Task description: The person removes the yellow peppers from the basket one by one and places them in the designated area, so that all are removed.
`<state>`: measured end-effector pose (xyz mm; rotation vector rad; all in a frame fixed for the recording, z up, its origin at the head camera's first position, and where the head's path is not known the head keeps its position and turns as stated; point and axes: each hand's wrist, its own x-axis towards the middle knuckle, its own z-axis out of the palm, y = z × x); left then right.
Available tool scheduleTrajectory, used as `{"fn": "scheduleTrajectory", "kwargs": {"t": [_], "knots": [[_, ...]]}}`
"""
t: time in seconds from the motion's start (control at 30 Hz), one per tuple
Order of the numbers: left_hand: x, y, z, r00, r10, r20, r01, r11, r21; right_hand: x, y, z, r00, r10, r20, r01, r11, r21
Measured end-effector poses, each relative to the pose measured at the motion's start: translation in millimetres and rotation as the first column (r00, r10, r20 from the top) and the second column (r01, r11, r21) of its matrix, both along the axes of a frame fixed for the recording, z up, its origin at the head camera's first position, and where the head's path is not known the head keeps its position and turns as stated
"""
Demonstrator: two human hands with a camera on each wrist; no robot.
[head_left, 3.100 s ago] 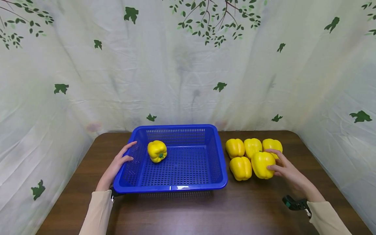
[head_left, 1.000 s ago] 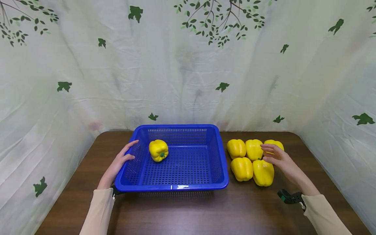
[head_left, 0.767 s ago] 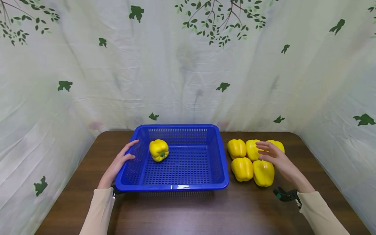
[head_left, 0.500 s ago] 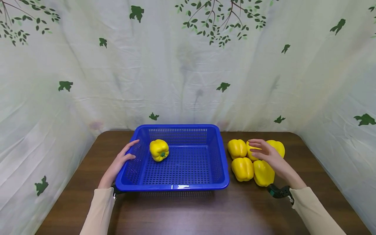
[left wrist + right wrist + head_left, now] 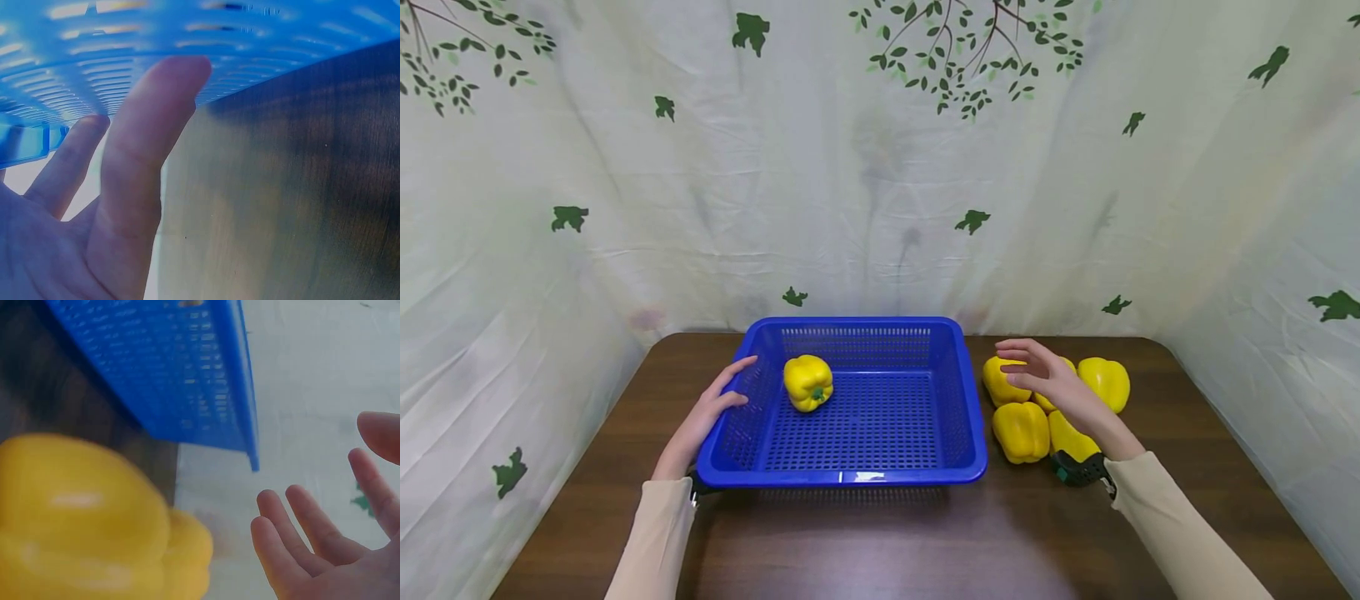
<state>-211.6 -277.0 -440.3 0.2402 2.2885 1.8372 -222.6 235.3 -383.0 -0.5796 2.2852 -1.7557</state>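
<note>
A blue perforated plastic basket stands on the table, one yellow bell pepper lying in its left part. My left hand holds the basket's left rim; in the left wrist view, fingers lie against the outer wall. Right of the basket sits a cluster of several yellow bell peppers, among them a front one and a far right one. Over this cluster hovers my right hand, fingers spread and holding nothing, partly hiding some peppers. In the right wrist view, a pepper appears below that hand.
The brown wooden table has rounded far corners. A pale curtain with printed leaves hangs behind it and at both sides. The basket's right wall stands close to the pepper cluster.
My right hand has let go of the front right pepper, which now sits lower on the table, and has moved left over the cluster. The left hand stays at the basket rim.
</note>
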Motion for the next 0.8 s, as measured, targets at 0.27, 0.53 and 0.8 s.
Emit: {"fn": "scheduleTrajectory", "kwargs": {"t": [0.27,0.53,0.8], "knots": [[0.7,1.0,-0.2,1.0,0.011,0.0,-0.011,1.0,-0.024,-8.7,-25,9.4,0.999,0.041,-0.016,-0.041,0.999,0.012],[2.3,0.6,0.5,1.0,0.01,0.006,-0.01,1.0,-0.018,-17.9,-51,21.0,0.996,0.086,-0.024,-0.085,0.996,0.003],[1.9,1.2,1.5,1.0,0.014,0.008,-0.014,1.0,-0.023,-25.5,-79,25.6,0.992,0.127,-0.021,-0.127,0.992,-0.006]]}}
